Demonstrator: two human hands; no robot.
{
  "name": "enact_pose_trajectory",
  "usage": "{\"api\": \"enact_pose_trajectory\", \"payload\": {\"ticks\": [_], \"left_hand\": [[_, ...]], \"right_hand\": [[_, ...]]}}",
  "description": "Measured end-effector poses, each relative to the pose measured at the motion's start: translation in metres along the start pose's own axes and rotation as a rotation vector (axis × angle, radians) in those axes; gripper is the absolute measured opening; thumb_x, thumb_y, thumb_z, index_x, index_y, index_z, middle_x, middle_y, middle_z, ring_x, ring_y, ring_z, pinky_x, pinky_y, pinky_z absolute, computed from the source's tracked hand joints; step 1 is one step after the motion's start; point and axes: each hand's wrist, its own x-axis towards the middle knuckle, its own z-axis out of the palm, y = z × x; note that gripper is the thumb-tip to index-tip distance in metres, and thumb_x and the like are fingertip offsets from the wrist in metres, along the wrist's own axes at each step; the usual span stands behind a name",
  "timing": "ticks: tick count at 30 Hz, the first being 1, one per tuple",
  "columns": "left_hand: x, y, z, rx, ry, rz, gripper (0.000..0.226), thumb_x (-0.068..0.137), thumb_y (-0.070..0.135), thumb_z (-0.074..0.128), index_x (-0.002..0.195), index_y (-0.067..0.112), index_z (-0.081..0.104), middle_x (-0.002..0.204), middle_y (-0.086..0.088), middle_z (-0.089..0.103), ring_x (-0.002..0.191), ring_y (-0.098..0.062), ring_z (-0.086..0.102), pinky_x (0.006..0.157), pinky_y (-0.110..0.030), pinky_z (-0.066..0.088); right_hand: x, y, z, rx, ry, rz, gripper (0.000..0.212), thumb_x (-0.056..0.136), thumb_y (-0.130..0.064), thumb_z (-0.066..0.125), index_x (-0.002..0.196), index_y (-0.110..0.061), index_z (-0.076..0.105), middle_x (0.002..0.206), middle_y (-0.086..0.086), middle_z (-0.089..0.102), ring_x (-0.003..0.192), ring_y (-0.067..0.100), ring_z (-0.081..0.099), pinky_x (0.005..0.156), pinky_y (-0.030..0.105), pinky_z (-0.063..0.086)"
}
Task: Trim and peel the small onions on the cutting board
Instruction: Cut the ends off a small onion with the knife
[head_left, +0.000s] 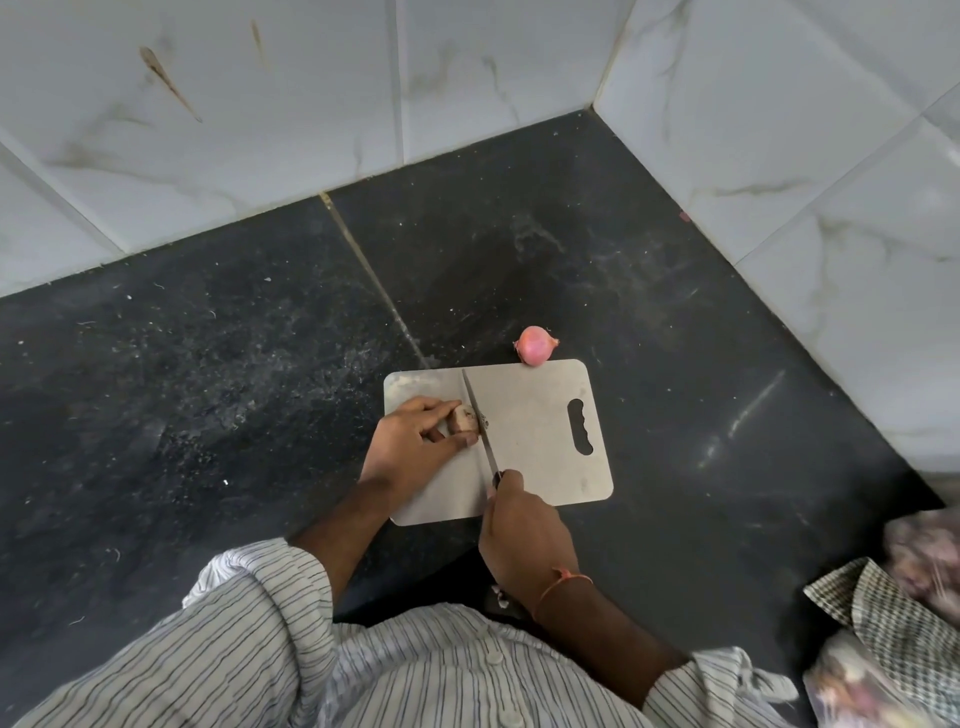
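Head view shows the person standing over a dark counter (208, 364) set into a tiled corner, with a steel board (540, 441) lying flat in front of the body.

Left hand (410, 439): fingers and thumb are curled around a small brown-skinned onion (464, 420) and pin it to the left half of the board. The exposed end of the onion points right, toward the blade.

Right hand (524, 530): fingers are wrapped around the handle of a knife (480, 426); the handle itself is hidden inside the fist. The blade runs from the hand, near the front edge of the board, away toward the far edge, leaning slightly left.

Key relation: the blade crosses the exposed right end of the onion, roughly square to the onion's long axis, which lies left to right. The left fingertips sit just beside the blade on its left side. A dark scrap of root or skin appears to lie against the blade on its right side; this detail is too small to confirm.

Judgement: the step in hand is trimming one end. The cut calls for downward pressure with the blade kept clear of the thumb, which lies closest to the edge.

A second onion (535, 345), pink, rests on the counter, touching the far edge of the board. A checked cloth (883, 608) lies at the right.
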Motion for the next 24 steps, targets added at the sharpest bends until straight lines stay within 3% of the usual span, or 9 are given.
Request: {"api": "enact_pose_trajectory", "payload": {"ticks": [5, 12, 18, 24], "left_hand": [[-0.001, 0.001, -0.001, -0.008, 0.0, -0.001, 0.058, 0.085, 0.04, 0.091, 0.138, 0.027, 0.073, 0.12, 0.021, 0.068, 0.096, -0.004, 0.065, 0.089, -0.011, 0.052], [0.0, -0.001, 0.0, 0.001, 0.012, 0.013, 0.056, 0.083, 0.042, 0.092, 0.134, 0.028, 0.075, 0.118, 0.02, 0.069, 0.095, -0.007, 0.068, 0.091, -0.02, 0.059], [-0.001, -0.003, 0.001, -0.029, 0.026, -0.004, 0.055, 0.081, 0.04, 0.093, 0.132, 0.028, 0.077, 0.119, 0.018, 0.071, 0.089, -0.005, 0.072, 0.083, -0.011, 0.055], [-0.001, -0.001, -0.001, 0.012, 0.002, 0.007, 0.05, 0.083, 0.042, 0.091, 0.129, 0.034, 0.074, 0.117, 0.02, 0.073, 0.083, -0.003, 0.071, 0.077, -0.018, 0.056]], "right_hand": [[0.013, -0.005, 0.003, 0.019, 0.005, 0.006, 0.007, 0.11, -0.025, 0.037, 0.11, -0.02, 0.041, 0.098, 0.01, 0.074, 0.091, 0.037, 0.071, 0.067, 0.038, 0.041], [-0.009, 0.019, 0.02, 0.016, -0.017, 0.0, 0.011, 0.113, -0.036, 0.038, 0.106, -0.027, 0.037, 0.076, -0.009, 0.059, 0.066, 0.015, 0.061, 0.061, 0.034, 0.048], [-0.003, 0.014, 0.026, 0.022, -0.027, 0.038, 0.01, 0.112, -0.032, 0.039, 0.109, -0.023, 0.039, 0.091, 0.001, 0.071, 0.082, 0.027, 0.072, 0.066, 0.038, 0.048], [-0.004, 0.016, 0.029, -0.008, -0.032, 0.05, 0.012, 0.109, -0.027, 0.044, 0.118, -0.02, 0.042, 0.096, 0.004, 0.074, 0.086, 0.028, 0.074, 0.065, 0.036, 0.046]]}}
